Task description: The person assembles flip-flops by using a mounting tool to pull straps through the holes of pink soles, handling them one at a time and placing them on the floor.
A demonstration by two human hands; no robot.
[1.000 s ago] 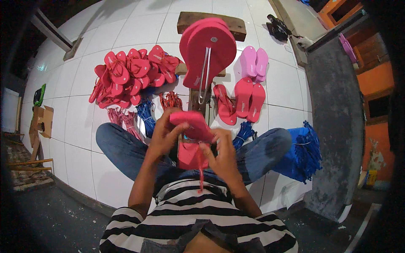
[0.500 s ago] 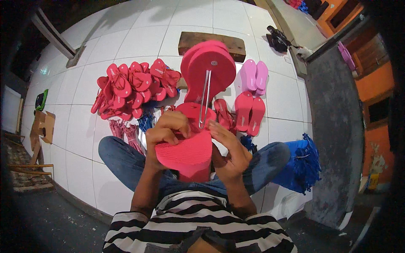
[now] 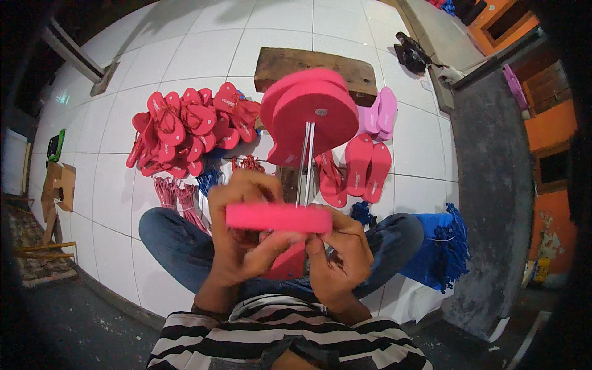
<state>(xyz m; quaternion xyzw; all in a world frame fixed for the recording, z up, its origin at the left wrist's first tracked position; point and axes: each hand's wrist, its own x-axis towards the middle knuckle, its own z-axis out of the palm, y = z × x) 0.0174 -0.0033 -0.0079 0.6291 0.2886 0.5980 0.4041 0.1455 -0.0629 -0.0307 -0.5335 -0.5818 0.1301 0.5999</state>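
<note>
A red flip-flop sole (image 3: 277, 217), turned nearly edge-on and slightly blurred, is held level between both hands. My left hand (image 3: 234, 254) grips its left end, fingers over the far side and thumb beneath the near edge. At the other end my right hand (image 3: 340, 259) pinches the sole between thumb and bent fingers. Two thin parallel metal rods (image 3: 306, 163) run from just behind the sole up to a stack of red soles (image 3: 314, 117); their lower end is hidden. Another red piece (image 3: 288, 264) shows below the held sole, between my legs.
A wooden block (image 3: 314, 68) lies behind the stack. Finished red flip-flops (image 3: 185, 126) are heaped at left, above bundled red straps (image 3: 186, 200). Red soles (image 3: 368, 168) and pink soles (image 3: 379, 114) lie at right. Blue straps (image 3: 438, 253) sit beside my right knee.
The held sole has tipped from its ribbed face showing to nearly edge-on. My left thumb now shows beneath it, and my right hand has closed on its right end.
</note>
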